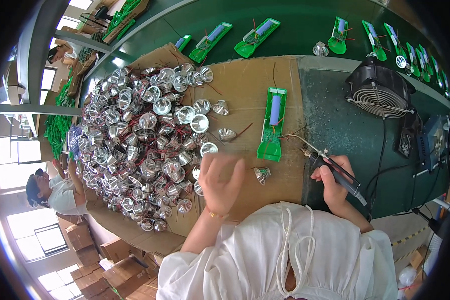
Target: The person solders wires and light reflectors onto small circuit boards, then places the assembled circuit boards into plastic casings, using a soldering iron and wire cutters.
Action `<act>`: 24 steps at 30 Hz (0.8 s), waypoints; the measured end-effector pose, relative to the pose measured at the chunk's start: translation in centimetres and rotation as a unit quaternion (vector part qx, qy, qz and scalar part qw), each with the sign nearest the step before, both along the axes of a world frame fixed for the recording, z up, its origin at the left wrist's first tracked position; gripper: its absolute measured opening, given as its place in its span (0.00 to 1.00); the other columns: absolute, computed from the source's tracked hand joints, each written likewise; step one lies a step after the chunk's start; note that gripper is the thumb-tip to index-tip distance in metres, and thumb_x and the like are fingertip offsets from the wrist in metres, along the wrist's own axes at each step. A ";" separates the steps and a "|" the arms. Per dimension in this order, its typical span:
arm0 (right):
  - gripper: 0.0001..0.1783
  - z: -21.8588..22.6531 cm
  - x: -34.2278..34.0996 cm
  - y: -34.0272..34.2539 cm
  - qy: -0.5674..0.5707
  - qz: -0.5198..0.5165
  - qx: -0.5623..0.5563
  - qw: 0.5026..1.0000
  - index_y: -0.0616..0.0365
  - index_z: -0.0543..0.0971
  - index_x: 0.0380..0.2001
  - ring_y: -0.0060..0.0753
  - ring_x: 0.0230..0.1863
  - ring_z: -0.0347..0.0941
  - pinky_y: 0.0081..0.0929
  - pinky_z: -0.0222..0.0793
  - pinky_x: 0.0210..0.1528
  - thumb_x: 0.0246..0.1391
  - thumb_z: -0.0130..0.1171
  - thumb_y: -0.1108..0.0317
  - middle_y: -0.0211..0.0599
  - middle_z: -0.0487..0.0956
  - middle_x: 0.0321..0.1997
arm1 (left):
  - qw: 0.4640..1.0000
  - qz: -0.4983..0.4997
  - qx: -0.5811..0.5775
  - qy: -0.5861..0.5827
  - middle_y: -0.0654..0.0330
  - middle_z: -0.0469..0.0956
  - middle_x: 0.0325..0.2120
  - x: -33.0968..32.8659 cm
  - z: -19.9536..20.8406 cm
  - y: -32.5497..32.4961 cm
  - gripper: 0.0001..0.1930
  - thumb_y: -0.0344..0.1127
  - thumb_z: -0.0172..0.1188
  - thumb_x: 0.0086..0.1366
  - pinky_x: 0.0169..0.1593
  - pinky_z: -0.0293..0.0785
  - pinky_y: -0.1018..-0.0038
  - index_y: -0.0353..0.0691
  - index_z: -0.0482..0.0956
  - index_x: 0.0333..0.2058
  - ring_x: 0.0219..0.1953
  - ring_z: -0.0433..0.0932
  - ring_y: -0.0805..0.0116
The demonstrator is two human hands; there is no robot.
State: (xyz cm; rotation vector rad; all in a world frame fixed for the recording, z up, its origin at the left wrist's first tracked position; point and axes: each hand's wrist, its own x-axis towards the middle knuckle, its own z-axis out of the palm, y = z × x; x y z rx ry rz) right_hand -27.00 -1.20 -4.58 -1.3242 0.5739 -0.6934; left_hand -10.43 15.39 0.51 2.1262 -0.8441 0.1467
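A soldering iron (341,176) with a thin bent metal tube along it is gripped in my right hand (333,181). Its tip points left, close to the lower part of a green plastic housing (268,125). Inside that housing sit a blue cylindrical battery (275,110), a small green circuit board and red wires. My left hand (221,182) is over the cardboard, its fingers apart and somewhat blurred, with nothing visible in them. It is beside the right edge of a large heap of silver reflector cups (147,120). One loose reflector cup (261,174) lies between my hands.
A black fan (380,90) with a wire guard stands at the right, near a blue box-shaped device (432,142) and cables. More green housings (257,37) line the far side of the bench. Flat cardboard (245,75) lies under the work. Other people are at the left.
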 end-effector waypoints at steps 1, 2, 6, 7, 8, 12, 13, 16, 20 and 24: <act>0.10 0.0 0.1 0.0 -0.002 0.001 0.001 1.000 0.65 0.66 0.32 0.23 0.22 0.71 0.19 0.68 0.26 0.50 0.54 0.72 0.38 0.74 0.21 | 0.998 0.000 0.040 0.041 0.57 0.73 0.23 -0.6 -0.1 1.4 0.06 0.28 0.64 0.46 0.30 0.69 0.71 0.37 0.76 0.24 0.26 0.72 0.62; 0.10 0.0 0.1 -0.1 0.003 0.016 0.001 1.000 0.65 0.66 0.32 0.23 0.22 0.71 0.19 0.68 0.26 0.50 0.54 0.72 0.38 0.74 0.21 | 0.993 -0.001 0.080 0.081 0.57 0.73 0.22 -1.2 -0.6 2.5 0.06 0.29 0.64 0.46 0.29 0.68 0.71 0.37 0.77 0.24 0.25 0.72 0.62; 0.09 0.0 0.5 0.5 0.005 0.046 -0.008 0.999 0.64 0.65 0.33 0.24 0.21 0.71 0.20 0.68 0.24 0.50 0.52 0.73 0.39 0.73 0.22 | 0.997 0.003 0.079 -0.002 0.57 0.73 0.23 -1.6 -4.5 2.2 0.07 0.31 0.65 0.47 0.27 0.67 0.71 0.36 0.78 0.26 0.25 0.71 0.62; 0.09 0.1 0.5 0.6 0.002 0.047 -0.016 0.999 0.64 0.65 0.33 0.25 0.20 0.72 0.19 0.68 0.23 0.50 0.51 0.74 0.38 0.73 0.21 | 0.998 -0.010 0.058 -0.029 0.57 0.73 0.23 -1.2 -5.0 1.4 0.07 0.30 0.63 0.48 0.29 0.67 0.71 0.36 0.78 0.27 0.26 0.71 0.62; 0.09 0.2 0.5 0.8 0.004 0.046 -0.017 0.999 0.64 0.65 0.33 0.25 0.20 0.72 0.19 0.68 0.23 0.50 0.51 0.74 0.38 0.73 0.21 | 0.998 -0.011 0.057 -0.028 0.57 0.73 0.23 -0.8 -4.9 0.6 0.07 0.30 0.63 0.48 0.29 0.67 0.71 0.36 0.78 0.27 0.26 0.71 0.62; 0.10 0.4 0.7 0.8 0.008 0.056 0.006 0.998 0.65 0.66 0.33 0.22 0.24 0.72 0.20 0.70 0.26 0.50 0.55 0.73 0.40 0.74 0.25 | 0.996 -0.075 0.025 0.032 0.57 0.72 0.25 0.4 -4.4 -2.4 0.04 0.30 0.61 0.51 0.29 0.66 0.72 0.35 0.78 0.26 0.25 0.70 0.63; 0.10 0.2 0.9 0.7 0.017 0.057 -0.014 0.998 0.65 0.66 0.32 0.22 0.24 0.73 0.20 0.70 0.26 0.50 0.55 0.73 0.39 0.75 0.24 | 0.992 -0.060 0.025 0.106 0.57 0.71 0.25 0.4 -4.3 -3.0 0.05 0.30 0.60 0.52 0.29 0.66 0.72 0.35 0.78 0.25 0.25 0.70 0.63; 0.09 0.4 1.5 0.7 0.027 0.048 -0.024 0.998 0.66 0.68 0.30 0.22 0.23 0.74 0.20 0.70 0.25 0.48 0.56 0.73 0.39 0.76 0.24 | 0.984 -0.062 0.044 0.159 0.56 0.71 0.24 1.0 -4.2 -3.5 0.08 0.34 0.59 0.54 0.29 0.66 0.72 0.34 0.77 0.23 0.25 0.70 0.62; 0.09 0.3 2.4 0.7 0.039 0.045 -0.018 0.998 0.65 0.68 0.29 0.21 0.22 0.73 0.18 0.69 0.25 0.48 0.57 0.73 0.37 0.76 0.23 | 0.979 -0.067 0.095 0.168 0.55 0.71 0.24 1.5 -4.0 -3.8 0.09 0.34 0.59 0.53 0.28 0.66 0.71 0.33 0.77 0.22 0.24 0.71 0.61; 0.08 0.3 2.9 0.6 0.040 0.041 0.008 0.998 0.64 0.69 0.28 0.20 0.22 0.73 0.17 0.69 0.24 0.47 0.57 0.74 0.36 0.75 0.23 | 0.976 -0.048 0.084 0.195 0.55 0.71 0.23 1.2 -3.9 -4.1 0.09 0.34 0.59 0.53 0.27 0.66 0.70 0.33 0.77 0.21 0.23 0.71 0.60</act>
